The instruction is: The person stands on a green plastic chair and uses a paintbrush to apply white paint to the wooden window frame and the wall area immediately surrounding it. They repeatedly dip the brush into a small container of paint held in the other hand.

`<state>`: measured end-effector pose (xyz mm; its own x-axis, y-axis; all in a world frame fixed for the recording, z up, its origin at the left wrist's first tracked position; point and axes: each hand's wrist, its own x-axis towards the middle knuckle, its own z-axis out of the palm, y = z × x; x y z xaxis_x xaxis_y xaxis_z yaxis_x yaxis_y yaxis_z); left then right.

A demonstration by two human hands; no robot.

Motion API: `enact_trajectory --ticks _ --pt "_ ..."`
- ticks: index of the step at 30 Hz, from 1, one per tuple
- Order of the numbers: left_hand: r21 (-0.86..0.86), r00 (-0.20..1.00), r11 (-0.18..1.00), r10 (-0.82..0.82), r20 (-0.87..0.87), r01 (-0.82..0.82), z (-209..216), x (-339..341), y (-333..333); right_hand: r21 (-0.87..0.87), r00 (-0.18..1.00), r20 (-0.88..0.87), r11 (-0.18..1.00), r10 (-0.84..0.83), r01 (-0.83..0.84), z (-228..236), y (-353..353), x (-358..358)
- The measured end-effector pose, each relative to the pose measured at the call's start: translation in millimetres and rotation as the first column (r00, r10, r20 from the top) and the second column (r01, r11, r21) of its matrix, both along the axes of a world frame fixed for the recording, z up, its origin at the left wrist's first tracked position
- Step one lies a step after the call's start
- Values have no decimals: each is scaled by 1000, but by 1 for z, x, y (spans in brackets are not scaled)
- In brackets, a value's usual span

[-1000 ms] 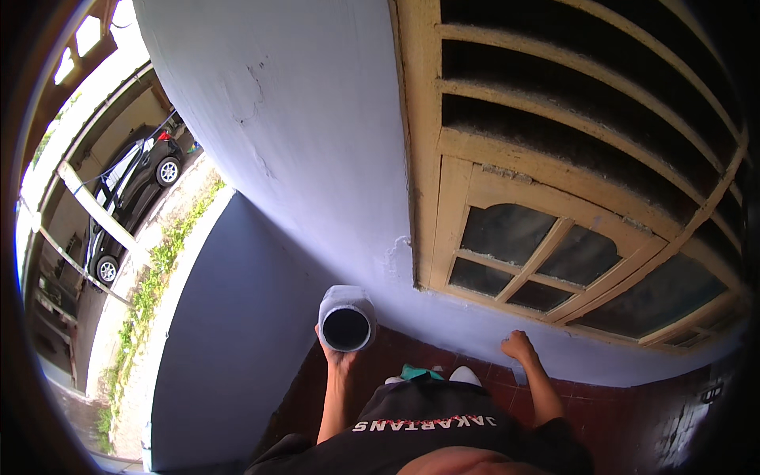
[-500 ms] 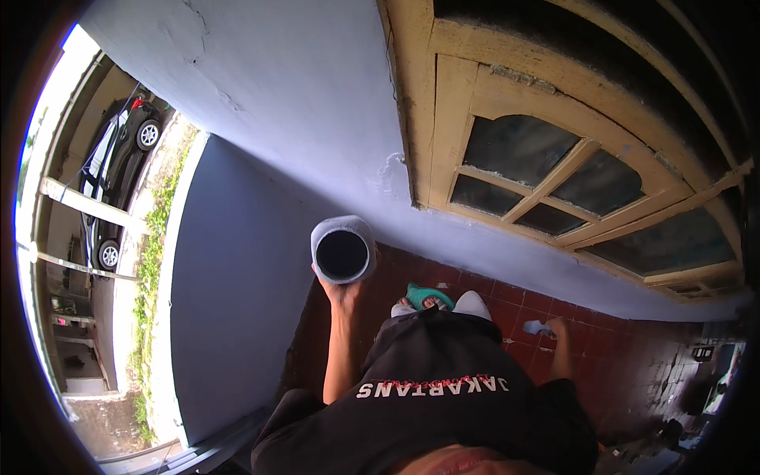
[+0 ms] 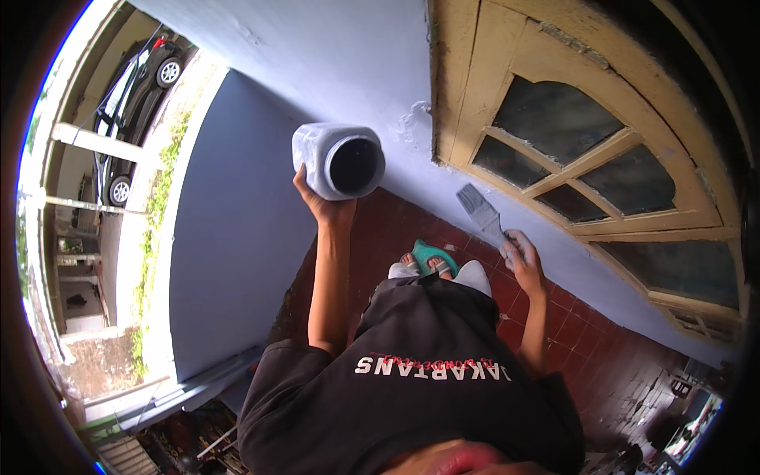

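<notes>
L hand (image 3: 326,204) has its fingers round a pale wide-mouth plastic jar (image 3: 318,154), mouth twd the cam, & R hand's (image 3: 524,257) are curled on a flat paintbrush (image 3: 480,207), bristles up-left nr the wooden window frame (image 3: 546,180), can't tell if touching the wall (image 3: 356,71) tbh.

Holds left forearm (image 3: 332,273) out with left hand (image 3: 326,207) cupped wide; extends right forearm (image 3: 536,328), curling right hand (image 3: 522,257) inward.

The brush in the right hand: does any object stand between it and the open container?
Nothing visible stands between the brush and the open container in the left hand; only wall and red floor show behind the gap.
</notes>
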<state>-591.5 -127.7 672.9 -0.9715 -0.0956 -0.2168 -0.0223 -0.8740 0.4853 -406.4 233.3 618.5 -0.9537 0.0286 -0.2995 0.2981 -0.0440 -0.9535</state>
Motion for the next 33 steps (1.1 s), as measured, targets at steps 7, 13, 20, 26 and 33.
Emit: enact_trajectory --ticks 7,13,20,26,33 --pt "-127 997 990 50 -63 -58 2 -4 -8 405 882 -383 908 274 -107 103 -40 -42" --pt "-272 982 947 140 -127 -170 28 1 -9 353 817 -513 932 263 -78 138 -81 -49" --pt "-323 980 928 153 -128 -187 24 9 -8 608 725 -559 794 402 29 159 -124 -88" --pt "-282 989 949 115 -97 -138 -1 19 -4 763 738 -469 644 486 61 156 -156 -106" --pt "-146 986 979 129 -109 -144 -32 21 -8 956 704 -277 264 654 130 160 -161 -109"
